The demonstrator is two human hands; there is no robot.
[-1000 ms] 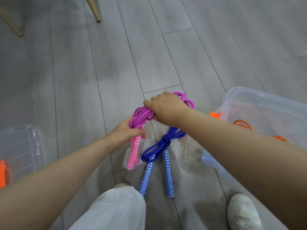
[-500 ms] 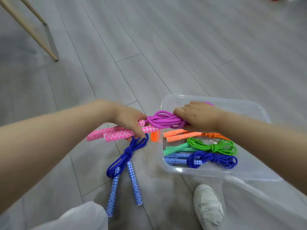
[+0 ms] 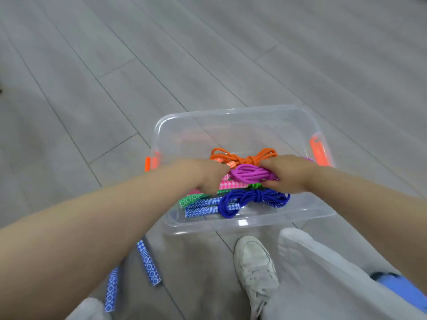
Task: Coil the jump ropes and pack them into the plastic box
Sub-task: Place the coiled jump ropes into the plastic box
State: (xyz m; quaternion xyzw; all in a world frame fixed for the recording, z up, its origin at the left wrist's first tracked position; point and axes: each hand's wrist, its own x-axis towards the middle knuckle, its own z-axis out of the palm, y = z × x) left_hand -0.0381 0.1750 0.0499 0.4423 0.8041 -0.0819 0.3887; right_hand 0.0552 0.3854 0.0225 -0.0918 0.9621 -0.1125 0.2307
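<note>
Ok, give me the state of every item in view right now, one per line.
Clear plastic box: open, no lid, on floor.
Purple coiled rope with pink handles: held over the box, above the others.
Orange coiled rope: in box.
Green-handled rope: in box, mostly hidden.
Blue coiled rope: in box.
Second blue-handled rope: on floor outside.
Left hand: gripping pink handles.
Right hand: gripping purple coil.

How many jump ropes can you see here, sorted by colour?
Orange rope: 1
Pink-purple rope: 1, held by left hand and right hand
Green rope: 1
Blue rope in box: 1
Blue rope on floor: 1
Total: 5
</note>
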